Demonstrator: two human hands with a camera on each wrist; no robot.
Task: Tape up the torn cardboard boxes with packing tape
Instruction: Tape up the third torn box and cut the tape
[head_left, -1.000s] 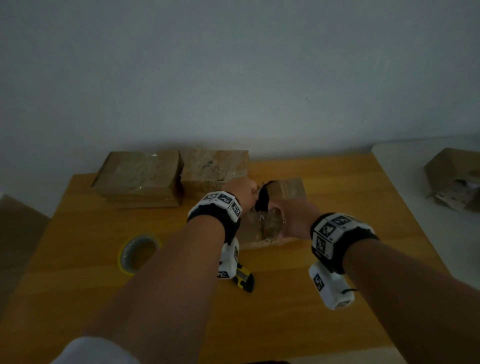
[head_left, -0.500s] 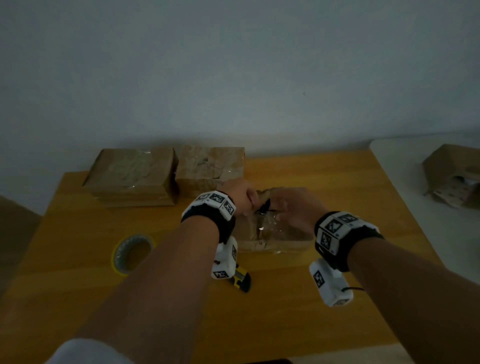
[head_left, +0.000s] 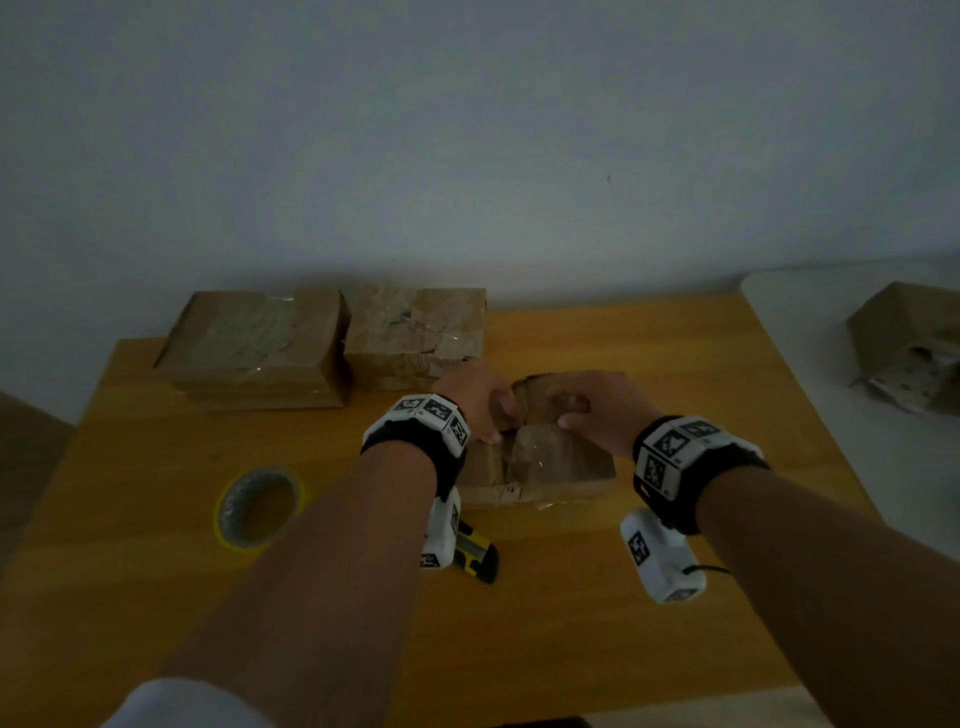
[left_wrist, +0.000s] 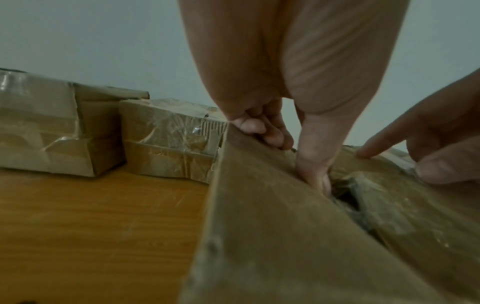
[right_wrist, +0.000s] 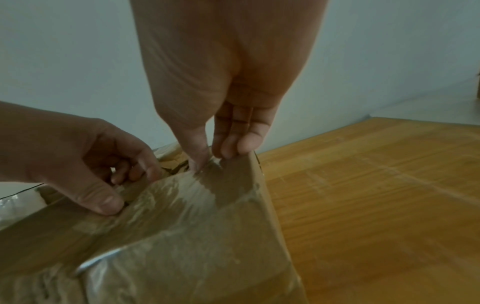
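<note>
The torn cardboard box (head_left: 540, 462) lies flat on the wooden table (head_left: 675, 364), its top partly covered with clear tape and split by a dark tear (left_wrist: 345, 197). My left hand (head_left: 478, 402) grips the left flap (left_wrist: 272, 236): the fingers curl over its far edge and the thumb presses beside the tear. On the taped right flap (right_wrist: 194, 236), my right hand (head_left: 582, 405) pinches the far edge between thumb and fingertips. The tape roll (head_left: 258, 506) with its yellow rim lies flat at the left, not held.
Two taped boxes (head_left: 254, 348) (head_left: 415, 332) stand side by side at the back left, against the wall. A yellow and black utility knife (head_left: 475, 556) lies under my left wrist. Another torn box (head_left: 904, 343) sits on a white surface to the right.
The box was tipped up with its dark opening showing; now it lies flat. My right hand has moved from its near side to the top flap, close to the left hand.
</note>
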